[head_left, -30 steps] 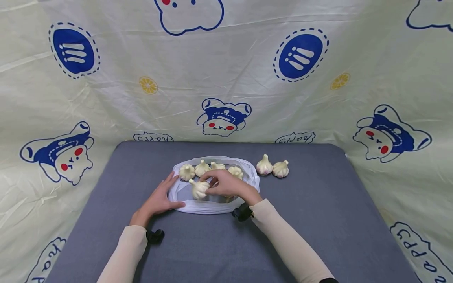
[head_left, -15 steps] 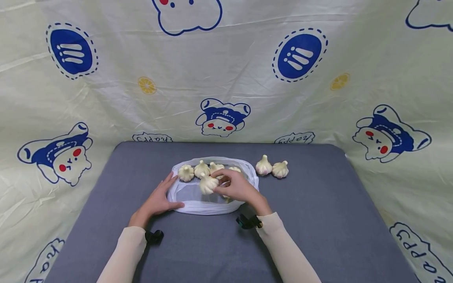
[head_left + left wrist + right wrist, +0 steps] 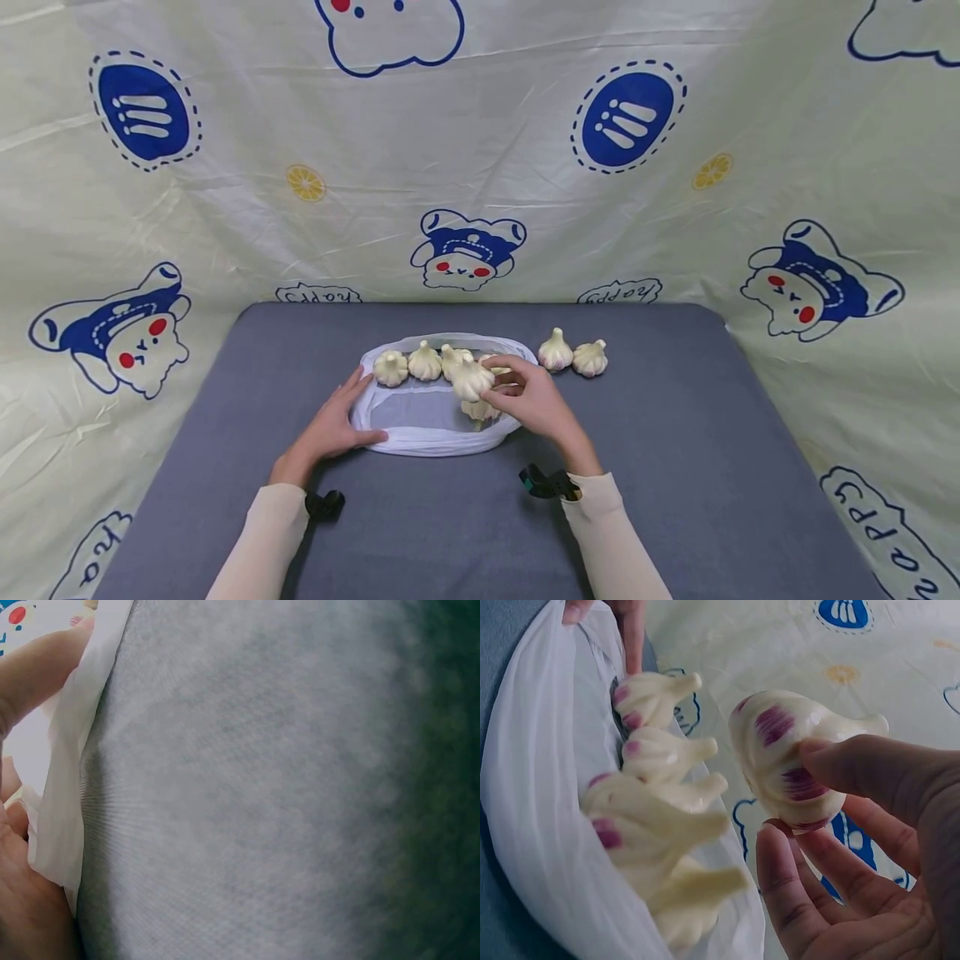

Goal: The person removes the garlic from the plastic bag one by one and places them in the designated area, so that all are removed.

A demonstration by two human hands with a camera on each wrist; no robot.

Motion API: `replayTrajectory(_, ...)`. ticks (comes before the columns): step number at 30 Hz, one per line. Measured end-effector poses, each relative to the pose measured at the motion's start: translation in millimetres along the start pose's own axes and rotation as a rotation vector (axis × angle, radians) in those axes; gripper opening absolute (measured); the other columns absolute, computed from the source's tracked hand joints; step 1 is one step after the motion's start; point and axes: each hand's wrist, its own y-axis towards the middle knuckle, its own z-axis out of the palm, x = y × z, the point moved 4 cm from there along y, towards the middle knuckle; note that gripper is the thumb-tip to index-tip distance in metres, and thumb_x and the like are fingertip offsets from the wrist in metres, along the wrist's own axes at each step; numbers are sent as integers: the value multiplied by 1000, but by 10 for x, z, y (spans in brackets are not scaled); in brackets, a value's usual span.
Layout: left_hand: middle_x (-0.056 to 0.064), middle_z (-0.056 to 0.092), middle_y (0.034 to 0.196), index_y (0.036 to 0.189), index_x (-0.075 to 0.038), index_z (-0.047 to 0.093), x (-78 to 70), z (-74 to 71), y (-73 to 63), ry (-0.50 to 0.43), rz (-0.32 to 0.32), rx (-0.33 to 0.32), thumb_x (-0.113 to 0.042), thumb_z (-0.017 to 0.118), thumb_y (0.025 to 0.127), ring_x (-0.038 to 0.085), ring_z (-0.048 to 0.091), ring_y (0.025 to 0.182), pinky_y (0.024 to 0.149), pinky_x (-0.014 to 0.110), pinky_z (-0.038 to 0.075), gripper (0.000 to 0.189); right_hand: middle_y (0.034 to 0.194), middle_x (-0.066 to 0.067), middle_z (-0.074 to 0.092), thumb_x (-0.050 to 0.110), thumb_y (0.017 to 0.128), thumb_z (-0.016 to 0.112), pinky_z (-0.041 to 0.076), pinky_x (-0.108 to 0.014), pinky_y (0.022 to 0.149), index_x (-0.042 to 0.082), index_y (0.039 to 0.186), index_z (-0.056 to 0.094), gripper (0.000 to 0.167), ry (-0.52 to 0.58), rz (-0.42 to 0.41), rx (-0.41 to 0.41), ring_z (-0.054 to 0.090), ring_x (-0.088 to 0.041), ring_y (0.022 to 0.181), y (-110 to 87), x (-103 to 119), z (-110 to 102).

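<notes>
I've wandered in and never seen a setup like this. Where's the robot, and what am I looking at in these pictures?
There is no robot here, only a person's left hand and right hand, both bare. The wide picture comes from a camera on the person's head, looking forward and down. The two close-ups come from wrist cameras, each facing that hand's work. A grey-blue table carries a soft white bag-like holder with several garlic bulbs inside; two more bulbs sit outside it, to the right. The left hand touches the holder's left edge. The right hand holds one bulb between thumb and fingers. Behind the table hangs a patterned pale sheet.
</notes>
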Motion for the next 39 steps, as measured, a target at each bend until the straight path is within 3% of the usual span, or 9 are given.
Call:
replayTrajectory(18, 21, 13, 172, 161, -4, 30, 1, 14, -30, -3, 3, -8, -43, 86, 78, 57, 13, 153, 121, 71, 15, 108, 136, -23, 60, 1, 91, 75, 56, -19, 85, 1, 134, 63, 44, 1, 0, -133, 65, -40, 115, -194, -220, -502)
replayTrajectory(27, 22, 13, 172, 161, -4, 30, -20, 6, -14, -4, 5, 4, -42, 86, 78, 56, 13, 154, 121, 71, 14, 108, 133, -22, 60, 3, 91, 76, 56, -17, 85, 1, 136, 60, 47, -51, 17, -191, 67, -28, 110, -309, -252, -780)
replayTrajectory(34, 22, 13, 172, 161, -4, 30, -17, 8, -1, 3, 15, 5, -43, 85, 78, 55, 14, 154, 122, 70, 14, 107, 134, -21, 60, 5, 91, 77, 55, -14, 85, 1, 136, 60, 49, -71, 25, -243, 66, -32, 112, -371, -289, -985)
replayTrajectory(39, 20, 13, 172, 162, -5, 30, 0, 15, -4, -8, 1, 10, -43, 86, 79, 56, 12, 154, 121, 71, 14, 107, 138, -22, 59, 6, 92, 77, 53, -10, 84, -1, 138, 58, 50, -96, 27, -292, 65, -19, 109, -433, -247, -1099)
